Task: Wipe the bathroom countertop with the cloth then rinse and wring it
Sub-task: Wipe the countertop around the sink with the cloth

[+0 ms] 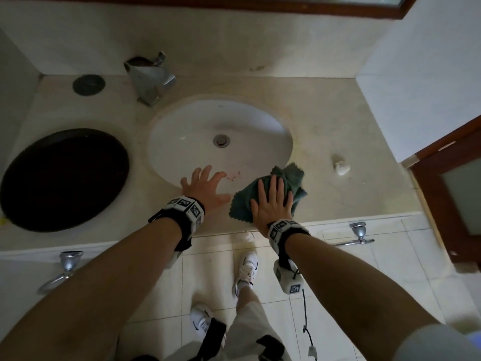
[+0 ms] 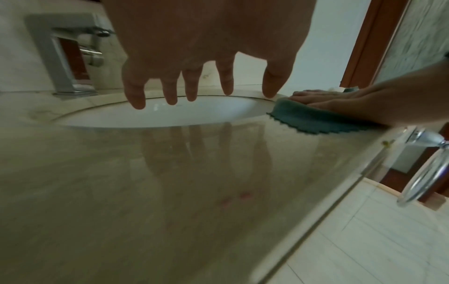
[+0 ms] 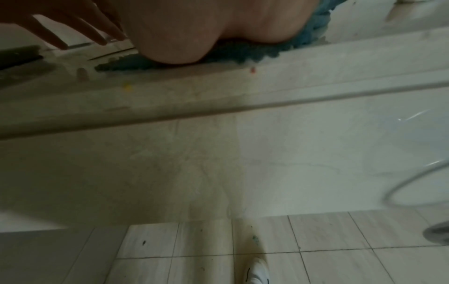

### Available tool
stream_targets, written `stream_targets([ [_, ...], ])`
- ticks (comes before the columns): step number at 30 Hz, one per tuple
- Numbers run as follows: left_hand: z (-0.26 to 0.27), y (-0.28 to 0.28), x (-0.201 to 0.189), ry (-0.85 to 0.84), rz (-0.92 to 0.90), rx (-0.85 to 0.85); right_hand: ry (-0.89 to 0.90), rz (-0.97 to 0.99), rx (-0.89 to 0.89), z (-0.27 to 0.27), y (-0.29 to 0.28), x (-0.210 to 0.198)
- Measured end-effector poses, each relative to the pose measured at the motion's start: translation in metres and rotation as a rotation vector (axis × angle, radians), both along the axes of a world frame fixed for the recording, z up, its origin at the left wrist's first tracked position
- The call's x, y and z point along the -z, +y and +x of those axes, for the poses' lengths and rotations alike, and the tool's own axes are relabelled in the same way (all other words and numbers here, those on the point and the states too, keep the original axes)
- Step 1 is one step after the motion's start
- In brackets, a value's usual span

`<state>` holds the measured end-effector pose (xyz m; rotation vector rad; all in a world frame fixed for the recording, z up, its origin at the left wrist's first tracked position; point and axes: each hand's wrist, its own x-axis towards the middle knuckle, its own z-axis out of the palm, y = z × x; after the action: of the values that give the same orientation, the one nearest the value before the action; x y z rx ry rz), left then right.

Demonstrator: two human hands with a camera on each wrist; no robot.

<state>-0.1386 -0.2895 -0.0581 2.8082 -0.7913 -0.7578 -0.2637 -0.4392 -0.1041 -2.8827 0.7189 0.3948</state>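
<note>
Right hand (image 1: pixel 272 201) flat, fingers straight, pressing cloth (image 1: pixel 291 178) onto countertop (image 1: pixel 351 142) front edge, right of sink (image 1: pixel 182 121). Left hand (image 1: pixel 205 188) spread, holding nothing. Cloth soft, light, bunches easily; likely best gathered mid-bundle for wringing.

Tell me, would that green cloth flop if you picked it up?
Probably floppy: the green cloth bunches in soft folds under the flat right hand. Likely light, too. On the glossy countertop it should slide easily.

Dim, flat light, wide-angle bending at edges, soft glare on countertop (image 2: pixel 170 192), right-wrist view perhaps motion-blurred.
</note>
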Motion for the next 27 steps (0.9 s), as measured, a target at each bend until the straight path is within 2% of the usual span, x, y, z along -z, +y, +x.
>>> stream_targets([
  [6,0.019,-0.048,0.011,-0.002,-0.011,0.051,0.076,0.055,0.013,0.021,-0.075,0.003],
  [16,0.078,-0.124,0.024,0.043,0.000,0.040,0.113,0.002,-0.055,0.090,-0.179,0.002],
  [22,0.106,-0.161,0.027,0.075,-0.024,-0.012,0.122,0.004,-0.091,0.137,-0.219,-0.002],
  [27,0.117,-0.167,0.027,0.076,-0.033,-0.061,0.117,0.010,-0.087,0.152,-0.227,0.001],
])
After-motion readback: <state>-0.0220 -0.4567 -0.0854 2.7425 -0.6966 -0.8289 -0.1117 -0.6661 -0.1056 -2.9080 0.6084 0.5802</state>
